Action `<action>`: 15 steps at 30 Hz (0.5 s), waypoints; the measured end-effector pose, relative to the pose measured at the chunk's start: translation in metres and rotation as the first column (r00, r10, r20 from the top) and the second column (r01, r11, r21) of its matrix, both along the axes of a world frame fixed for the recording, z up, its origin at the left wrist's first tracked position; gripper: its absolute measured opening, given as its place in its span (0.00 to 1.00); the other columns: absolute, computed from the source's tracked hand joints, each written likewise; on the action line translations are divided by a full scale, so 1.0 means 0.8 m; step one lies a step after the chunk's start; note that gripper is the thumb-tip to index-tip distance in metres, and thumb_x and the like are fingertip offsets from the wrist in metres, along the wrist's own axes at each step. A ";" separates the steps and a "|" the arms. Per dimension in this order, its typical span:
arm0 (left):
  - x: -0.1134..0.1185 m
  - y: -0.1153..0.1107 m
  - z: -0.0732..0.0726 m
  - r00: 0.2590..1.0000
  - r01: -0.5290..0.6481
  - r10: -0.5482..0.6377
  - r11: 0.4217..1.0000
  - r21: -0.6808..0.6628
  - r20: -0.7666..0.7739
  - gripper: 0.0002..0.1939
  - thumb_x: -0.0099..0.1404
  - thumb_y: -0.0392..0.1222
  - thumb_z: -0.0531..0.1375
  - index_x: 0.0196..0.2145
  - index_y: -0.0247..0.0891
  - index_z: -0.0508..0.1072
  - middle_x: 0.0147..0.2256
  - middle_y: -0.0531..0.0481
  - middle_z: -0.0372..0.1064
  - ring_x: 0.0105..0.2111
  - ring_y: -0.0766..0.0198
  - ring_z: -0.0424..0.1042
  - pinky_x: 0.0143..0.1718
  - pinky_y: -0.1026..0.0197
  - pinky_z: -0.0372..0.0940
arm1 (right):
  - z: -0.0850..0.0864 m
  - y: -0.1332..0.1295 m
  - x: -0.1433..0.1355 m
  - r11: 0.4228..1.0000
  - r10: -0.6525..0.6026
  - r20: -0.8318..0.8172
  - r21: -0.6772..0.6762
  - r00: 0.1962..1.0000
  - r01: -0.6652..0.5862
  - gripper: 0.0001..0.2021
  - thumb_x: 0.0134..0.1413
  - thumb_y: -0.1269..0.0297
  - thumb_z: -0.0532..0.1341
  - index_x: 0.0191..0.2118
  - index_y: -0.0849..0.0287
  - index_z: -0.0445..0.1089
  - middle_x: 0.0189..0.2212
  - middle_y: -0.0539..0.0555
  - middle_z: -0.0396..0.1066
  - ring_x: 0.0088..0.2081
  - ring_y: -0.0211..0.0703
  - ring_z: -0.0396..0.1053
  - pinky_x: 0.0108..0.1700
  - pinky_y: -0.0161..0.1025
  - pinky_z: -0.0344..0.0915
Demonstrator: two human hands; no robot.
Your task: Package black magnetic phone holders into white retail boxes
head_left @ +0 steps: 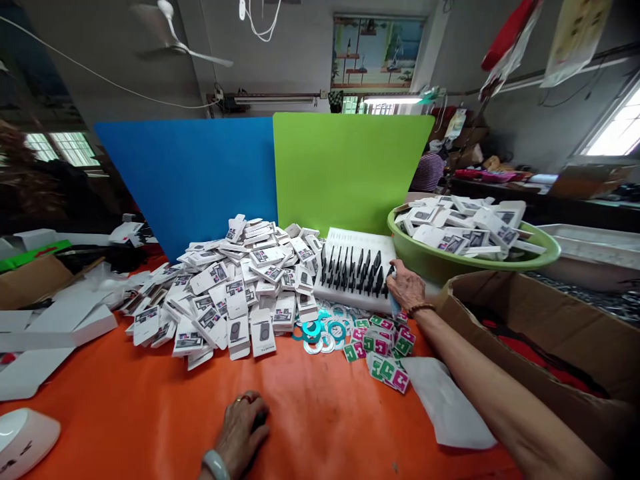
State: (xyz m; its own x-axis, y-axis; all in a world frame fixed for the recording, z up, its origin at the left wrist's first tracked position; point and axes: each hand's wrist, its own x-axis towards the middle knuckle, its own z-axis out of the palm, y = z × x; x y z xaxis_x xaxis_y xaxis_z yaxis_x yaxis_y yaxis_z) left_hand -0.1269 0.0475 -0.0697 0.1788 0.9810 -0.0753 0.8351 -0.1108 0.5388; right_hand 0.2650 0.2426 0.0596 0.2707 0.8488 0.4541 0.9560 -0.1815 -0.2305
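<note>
My right hand (407, 290) reaches to the right end of a white foam tray (353, 241), its fingers closed around a black part at the end of the row. Several thin black parts (353, 273) stand upright in the tray's slots. The gripped part is mostly hidden by my fingers. My left hand (243, 430) rests on the orange tabletop (150, 413), fingers loosely curled and thumb apart, with dark shadow between them. Just beyond it lies a large heap of small white printed boxes (235, 293). Teal and white rings (320, 331) and green-and-pink printed packets (383, 347) lie before the tray.
A green basin (545, 248) full of white boxes stands at the right, behind an open cardboard box (520, 283). A white sheet (453, 407) lies under my right forearm. Blue (200, 180) and green panels (350, 170) rise behind. A white object (27, 437) sits front left.
</note>
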 end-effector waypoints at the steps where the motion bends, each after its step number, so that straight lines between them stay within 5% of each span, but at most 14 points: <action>1: 0.003 0.000 -0.001 1.000 0.002 -0.002 1.000 0.002 0.008 0.10 0.53 0.36 0.57 0.35 0.40 0.72 0.43 0.45 0.67 0.44 0.54 0.64 0.47 0.53 0.55 | 0.002 0.002 -0.002 1.000 0.003 0.003 0.004 1.000 -0.003 0.21 0.49 0.69 0.53 0.51 0.59 0.63 0.29 0.58 0.72 0.31 0.46 0.68 0.30 0.37 0.51; 9: 0.025 -0.005 -0.002 0.993 0.009 -0.010 1.000 0.003 0.120 0.12 0.54 0.36 0.57 0.37 0.41 0.73 0.48 0.43 0.66 0.50 0.52 0.62 0.52 0.50 0.55 | 0.055 -0.026 0.005 0.949 -0.098 -0.086 0.293 0.992 0.119 0.18 0.49 0.67 0.54 0.48 0.59 0.66 0.26 0.55 0.70 0.28 0.44 0.65 0.31 0.37 0.53; 13: 0.042 -0.004 0.022 0.942 -0.026 0.037 0.999 -0.038 0.332 0.13 0.57 0.44 0.57 0.40 0.40 0.71 0.45 0.43 0.67 0.47 0.53 0.65 0.50 0.51 0.57 | 0.093 -0.084 0.021 0.952 0.094 -0.227 0.305 0.969 -0.020 0.18 0.47 0.65 0.57 0.47 0.58 0.67 0.29 0.54 0.70 0.28 0.41 0.64 0.33 0.38 0.58; 15: 0.059 -0.001 0.039 0.853 -0.061 0.114 0.991 -0.119 0.510 0.16 0.59 0.50 0.55 0.40 0.39 0.70 0.42 0.43 0.68 0.45 0.54 0.67 0.48 0.53 0.59 | 0.100 -0.115 0.015 0.953 0.219 -0.351 0.278 0.910 -0.122 0.15 0.44 0.62 0.61 0.41 0.58 0.70 0.28 0.53 0.71 0.27 0.41 0.65 0.31 0.38 0.61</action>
